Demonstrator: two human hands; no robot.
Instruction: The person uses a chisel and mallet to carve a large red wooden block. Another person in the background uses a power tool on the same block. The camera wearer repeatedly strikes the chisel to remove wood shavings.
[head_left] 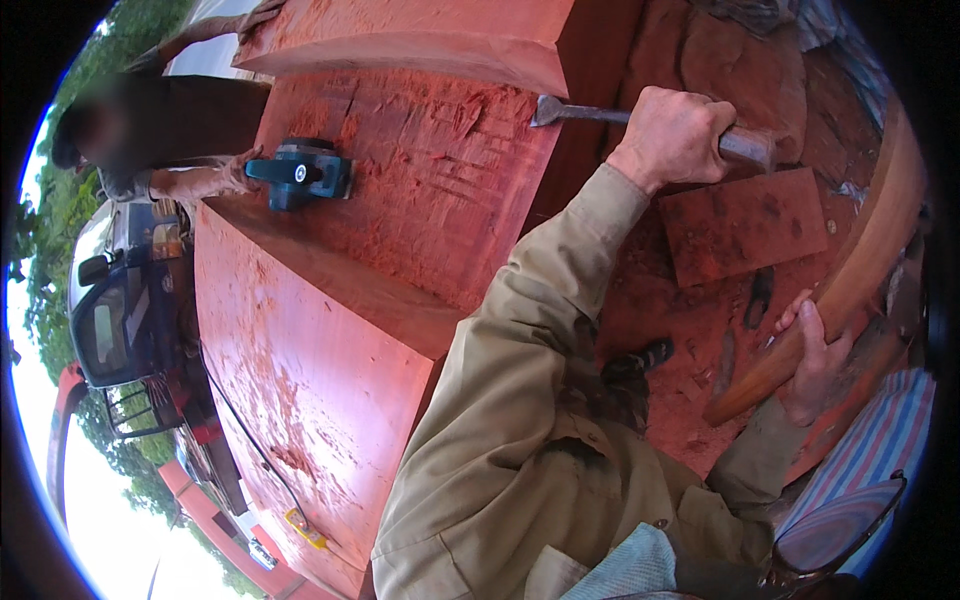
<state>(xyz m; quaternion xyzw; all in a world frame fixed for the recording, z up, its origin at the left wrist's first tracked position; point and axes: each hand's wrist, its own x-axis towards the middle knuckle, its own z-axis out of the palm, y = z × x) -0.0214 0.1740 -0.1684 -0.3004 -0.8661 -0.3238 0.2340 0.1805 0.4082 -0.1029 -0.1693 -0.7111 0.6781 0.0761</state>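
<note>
My left hand (672,138) is closed round a metal chisel (597,114). The chisel's flared blade lies against the edge of a rough, recessed band in a large red timber (430,190). Its thicker handle end shows past my fist. At the right, the fingers of my right hand (815,355) wrap round a long, smooth brown wooden club (865,255), held away from the chisel. The club looks curved toward the rim of the picture. Shavings and cut marks cover the recessed band.
Across the timber, another person's hand (243,170) grips a teal power planer (300,174) resting in the recess. A black cable (268,462) with a yellow connector (305,527) crosses the timber. Beside me lie a loose red block (745,226) and striped cloth (865,440). A truck (125,310) stands beyond.
</note>
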